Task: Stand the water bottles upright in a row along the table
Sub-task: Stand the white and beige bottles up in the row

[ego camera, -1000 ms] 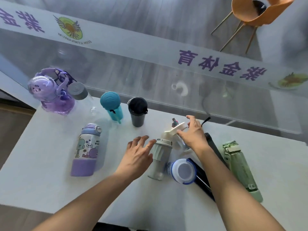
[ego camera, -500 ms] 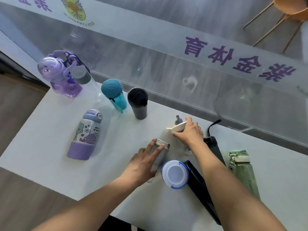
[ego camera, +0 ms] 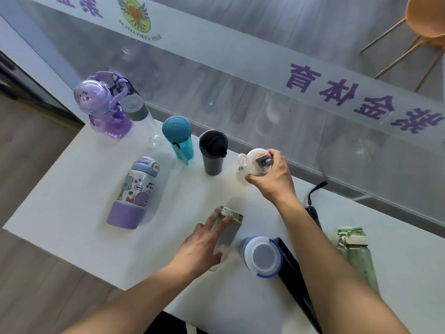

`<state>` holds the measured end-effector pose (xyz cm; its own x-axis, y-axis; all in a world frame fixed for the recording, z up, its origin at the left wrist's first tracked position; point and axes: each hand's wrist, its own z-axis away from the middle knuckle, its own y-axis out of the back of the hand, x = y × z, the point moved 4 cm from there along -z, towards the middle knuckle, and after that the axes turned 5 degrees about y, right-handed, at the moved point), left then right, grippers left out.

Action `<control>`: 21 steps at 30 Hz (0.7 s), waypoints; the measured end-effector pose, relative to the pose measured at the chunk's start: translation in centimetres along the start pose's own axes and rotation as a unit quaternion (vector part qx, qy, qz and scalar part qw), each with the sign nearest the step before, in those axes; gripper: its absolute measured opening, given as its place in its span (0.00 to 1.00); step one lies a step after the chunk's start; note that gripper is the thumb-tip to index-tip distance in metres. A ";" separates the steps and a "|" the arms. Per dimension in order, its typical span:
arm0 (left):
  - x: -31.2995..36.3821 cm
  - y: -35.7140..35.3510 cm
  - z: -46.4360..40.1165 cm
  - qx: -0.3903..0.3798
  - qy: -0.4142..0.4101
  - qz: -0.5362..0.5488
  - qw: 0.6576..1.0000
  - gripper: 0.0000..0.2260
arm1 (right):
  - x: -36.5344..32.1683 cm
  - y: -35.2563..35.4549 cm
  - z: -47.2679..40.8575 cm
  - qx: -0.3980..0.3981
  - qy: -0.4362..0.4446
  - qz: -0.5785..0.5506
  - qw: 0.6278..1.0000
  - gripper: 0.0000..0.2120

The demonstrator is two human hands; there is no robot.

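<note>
Four bottles stand upright along the far edge of the white table [ego camera: 60,201]: a purple round one [ego camera: 103,104], a clear one with a grey cap [ego camera: 134,109], a teal one [ego camera: 177,133] and a black tumbler [ego camera: 213,150]. My right hand [ego camera: 272,177] grips a small white bottle [ego camera: 252,160], held upright just right of the tumbler. My left hand [ego camera: 204,247] lies over a grey bottle [ego camera: 228,230] that is on its side. A purple cartoon bottle [ego camera: 134,194], a long black bottle [ego camera: 293,273] and a green bottle [ego camera: 356,254] also lie flat.
A bottle with a blue-rimmed white lid [ego camera: 262,256] sits beside the black one, lid toward me. A glass wall [ego camera: 240,104] with a white lettered band runs right behind the table. An orange chair [ego camera: 423,18] stands beyond it. The table's left and near edges drop to wooden floor.
My right hand has lifted the white bottle from the pile and carried it left and back, next to the black tumbler. My left hand has settled onto the grey bottle.
</note>
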<state>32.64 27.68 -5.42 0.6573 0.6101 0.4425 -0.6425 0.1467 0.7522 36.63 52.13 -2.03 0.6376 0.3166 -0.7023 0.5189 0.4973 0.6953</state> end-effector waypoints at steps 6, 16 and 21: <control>0.0 -0.2 0.2 0.003 0.000 0.001 1.000 0.46 | 0.1 -1.5 0.9 -0.009 0.019 0.030 0.999 0.38; -0.2 -0.5 0.0 0.015 -0.012 -0.007 1.000 0.46 | 0.3 -1.6 1.2 0.005 0.014 0.047 0.999 0.38; -0.3 -0.6 0.0 0.019 -0.010 -0.008 1.000 0.47 | 0.3 -1.6 1.3 0.001 0.006 0.054 0.999 0.41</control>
<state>32.80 27.43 -6.00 0.6756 0.5920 0.4394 -0.6166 0.1271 0.7769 36.71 50.42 -3.13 0.6832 0.3769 -0.6254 0.4490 0.4586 0.7669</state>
